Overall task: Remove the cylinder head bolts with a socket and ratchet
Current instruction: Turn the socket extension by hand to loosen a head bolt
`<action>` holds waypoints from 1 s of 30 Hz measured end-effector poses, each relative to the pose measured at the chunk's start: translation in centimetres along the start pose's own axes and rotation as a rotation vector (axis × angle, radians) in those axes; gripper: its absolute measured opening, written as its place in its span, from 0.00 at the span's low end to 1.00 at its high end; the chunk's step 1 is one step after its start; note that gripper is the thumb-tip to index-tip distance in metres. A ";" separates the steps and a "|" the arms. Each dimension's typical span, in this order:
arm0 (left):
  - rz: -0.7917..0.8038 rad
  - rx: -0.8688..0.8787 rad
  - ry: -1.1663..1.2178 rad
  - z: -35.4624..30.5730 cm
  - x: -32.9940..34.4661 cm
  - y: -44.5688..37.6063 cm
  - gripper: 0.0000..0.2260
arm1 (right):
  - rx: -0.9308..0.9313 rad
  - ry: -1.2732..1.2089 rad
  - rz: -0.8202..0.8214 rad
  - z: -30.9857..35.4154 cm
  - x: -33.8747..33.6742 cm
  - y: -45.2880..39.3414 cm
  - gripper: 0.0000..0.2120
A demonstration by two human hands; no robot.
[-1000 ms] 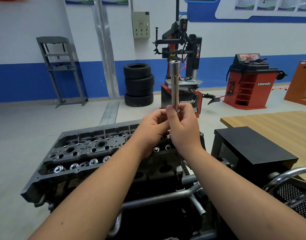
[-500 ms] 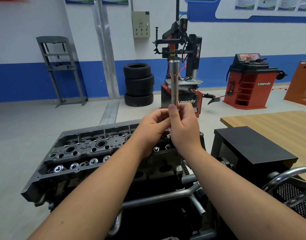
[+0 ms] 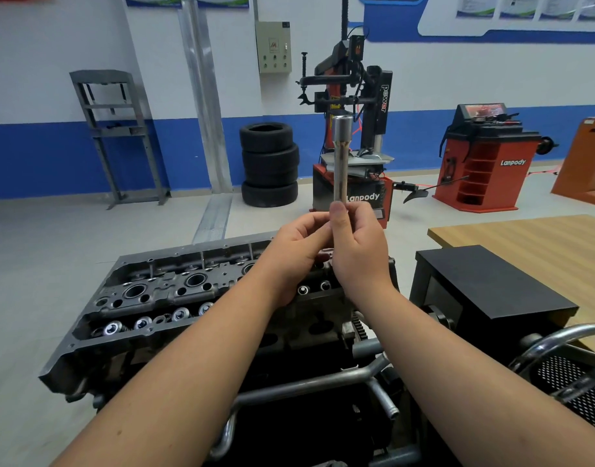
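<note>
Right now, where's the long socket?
In the head view the long socket stands upright at centre frame, its lower end gripped by the right hand with the left hand beside it, above the cylinder head.

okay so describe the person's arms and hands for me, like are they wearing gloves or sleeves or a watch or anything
Both forearms are bare right up to the bottom edge of the picture, with no sleeves in sight. The left hand and right hand wear no gloves. No watch, bracelet or ring shows on the wrists or the fingers that can be seen, and there are no markings or tape on either arm.
</note>
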State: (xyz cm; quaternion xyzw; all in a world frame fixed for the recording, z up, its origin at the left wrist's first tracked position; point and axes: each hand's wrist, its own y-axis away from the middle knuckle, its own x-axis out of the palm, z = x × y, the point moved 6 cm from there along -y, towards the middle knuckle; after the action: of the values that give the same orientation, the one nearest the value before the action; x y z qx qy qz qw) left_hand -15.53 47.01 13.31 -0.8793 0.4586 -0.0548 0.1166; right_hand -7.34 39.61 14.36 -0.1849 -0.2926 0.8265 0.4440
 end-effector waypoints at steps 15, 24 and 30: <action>0.024 0.000 0.024 -0.1 0.3 0.1 0.10 | 0.025 -0.021 -0.013 -0.2 0.0 -0.1 0.10; -0.005 0.024 -0.036 -0.1 0.0 0.0 0.09 | -0.003 -0.002 -0.014 0.1 0.1 0.1 0.10; 0.056 -0.004 0.021 -0.2 0.4 0.1 0.12 | -0.014 0.025 0.012 0.2 0.3 0.0 0.10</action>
State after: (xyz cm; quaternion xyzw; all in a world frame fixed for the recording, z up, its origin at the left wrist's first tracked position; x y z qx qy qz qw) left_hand -15.39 46.59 13.43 -0.8656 0.4844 -0.0600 0.1114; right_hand -7.62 39.75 14.48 -0.1998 -0.2919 0.8246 0.4415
